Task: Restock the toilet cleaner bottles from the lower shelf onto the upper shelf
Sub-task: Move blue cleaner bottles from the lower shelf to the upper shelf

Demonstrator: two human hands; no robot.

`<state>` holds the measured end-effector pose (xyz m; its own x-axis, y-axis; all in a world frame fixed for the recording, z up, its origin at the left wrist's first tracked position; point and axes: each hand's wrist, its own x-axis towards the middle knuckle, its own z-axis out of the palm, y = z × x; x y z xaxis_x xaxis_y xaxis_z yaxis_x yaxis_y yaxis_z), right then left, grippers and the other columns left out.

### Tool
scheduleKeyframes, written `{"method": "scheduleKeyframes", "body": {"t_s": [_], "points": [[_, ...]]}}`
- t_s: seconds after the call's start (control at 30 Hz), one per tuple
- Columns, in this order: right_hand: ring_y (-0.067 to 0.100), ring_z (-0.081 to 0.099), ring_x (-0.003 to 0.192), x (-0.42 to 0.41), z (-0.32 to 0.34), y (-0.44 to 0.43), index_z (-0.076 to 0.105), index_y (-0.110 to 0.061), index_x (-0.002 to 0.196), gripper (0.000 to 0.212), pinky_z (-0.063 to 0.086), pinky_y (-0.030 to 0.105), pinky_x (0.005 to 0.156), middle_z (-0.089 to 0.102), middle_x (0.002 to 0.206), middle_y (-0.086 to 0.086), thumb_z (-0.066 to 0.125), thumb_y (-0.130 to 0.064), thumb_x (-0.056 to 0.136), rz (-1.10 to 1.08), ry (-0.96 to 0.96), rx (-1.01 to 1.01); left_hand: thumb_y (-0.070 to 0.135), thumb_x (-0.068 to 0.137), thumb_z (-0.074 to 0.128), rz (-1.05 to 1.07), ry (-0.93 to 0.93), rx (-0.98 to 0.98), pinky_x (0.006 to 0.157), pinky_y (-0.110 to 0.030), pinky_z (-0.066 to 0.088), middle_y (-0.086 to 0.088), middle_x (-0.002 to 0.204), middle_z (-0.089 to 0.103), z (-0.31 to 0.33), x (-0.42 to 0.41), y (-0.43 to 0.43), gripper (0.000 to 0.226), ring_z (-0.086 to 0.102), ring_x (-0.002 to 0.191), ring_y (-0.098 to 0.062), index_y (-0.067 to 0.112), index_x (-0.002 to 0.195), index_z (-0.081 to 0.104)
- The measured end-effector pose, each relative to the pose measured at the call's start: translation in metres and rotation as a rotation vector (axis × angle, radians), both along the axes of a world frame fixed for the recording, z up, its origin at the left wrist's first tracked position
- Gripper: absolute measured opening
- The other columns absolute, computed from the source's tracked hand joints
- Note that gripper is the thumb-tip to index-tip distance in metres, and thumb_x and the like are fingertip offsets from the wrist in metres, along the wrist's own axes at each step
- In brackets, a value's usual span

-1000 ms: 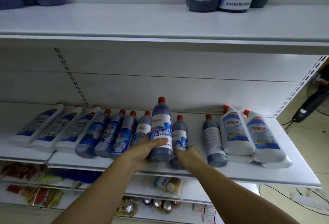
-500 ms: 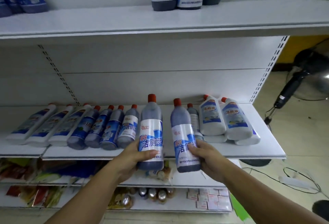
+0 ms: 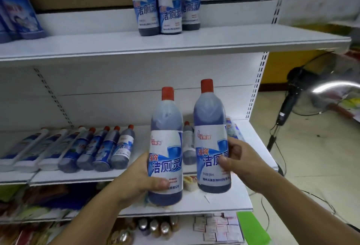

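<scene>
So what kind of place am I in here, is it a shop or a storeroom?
Most likely a small shop. White slotted retail shelving carries many identical toilet cleaner bottles, more stock lies on the lower shelf, and packaged goods sit below. Each hand holds one bottle.

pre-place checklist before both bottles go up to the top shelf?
1. Left hand grips left bottle: ok, wrapped low on the label.
2. Right hand grips right bottle: ok.
3. Both bottles upright, red caps on: ok.
4. Free space on upper shelf: ok, bare to the right of the three standing bottles.
5. Lift path clear of the shelf lip: cannot tell; both bottles are below it.
6. Stock left on lower shelf: ok, lying bottles remain.
</scene>
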<state>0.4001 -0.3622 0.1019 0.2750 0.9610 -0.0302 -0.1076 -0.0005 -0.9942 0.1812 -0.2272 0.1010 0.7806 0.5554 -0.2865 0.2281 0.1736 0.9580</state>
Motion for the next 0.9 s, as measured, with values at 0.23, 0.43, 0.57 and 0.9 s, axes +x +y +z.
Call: {"method": "scheduleKeyframes", "body": {"t_s": [0.23, 0.43, 0.57, 0.9], "points": [[0.017, 0.073, 0.086, 0.002, 0.086, -0.007, 0.07, -0.02, 0.094, 0.092, 0.057, 0.023, 0.066, 0.077, 0.091, 0.0, 0.09, -0.05, 0.009, 0.026, -0.165, 0.124, 0.017, 0.036, 0.078, -0.021, -0.109, 0.315, 0.075, -0.021, 0.056, 0.014, 0.105, 0.073, 0.084, 0.004, 0.008, 0.086, 0.069, 0.095, -0.003, 0.037, 0.113, 0.047], [0.014, 0.073, 0.077, 0.018, 0.168, 0.032, 0.076, -0.034, 0.084, 0.077, 0.055, 0.019, 0.059, 0.077, 0.087, 0.0, 0.089, -0.055, 0.011, -0.092, -0.248, 0.412, 0.023, 0.024, 0.092, 0.02, -0.304, 0.523, 0.067, -0.024, 0.057, -0.009, 0.095, 0.075, 0.188, 0.008, 0.031, 0.092, 0.072, 0.088, -0.024, 0.016, 0.11, 0.059], [0.017, 0.071, 0.086, 0.039, 0.21, 0.078, 0.062, -0.025, 0.102, 0.059, 0.058, 0.025, 0.062, 0.075, 0.092, -0.001, 0.083, -0.037, 0.048, -0.201, -0.289, 0.431, 0.041, 0.021, 0.092, 0.15, -0.288, 0.644, 0.063, -0.021, 0.058, 0.005, 0.093, 0.075, 0.23, 0.03, 0.075, 0.092, 0.072, 0.085, -0.013, 0.027, 0.105, 0.058], [0.027, 0.058, 0.105, 0.09, 0.268, 0.219, 0.049, -0.015, 0.118, 0.05, 0.049, 0.048, 0.094, 0.061, 0.115, 0.007, 0.073, -0.004, 0.075, -0.421, -0.395, 0.177, 0.005, 0.057, 0.086, 0.297, -0.132, 0.69, 0.091, -0.047, 0.053, 0.0, 0.104, 0.07, 0.255, 0.092, 0.189, 0.061, 0.066, 0.096, -0.022, 0.019, 0.11, 0.059]]}}
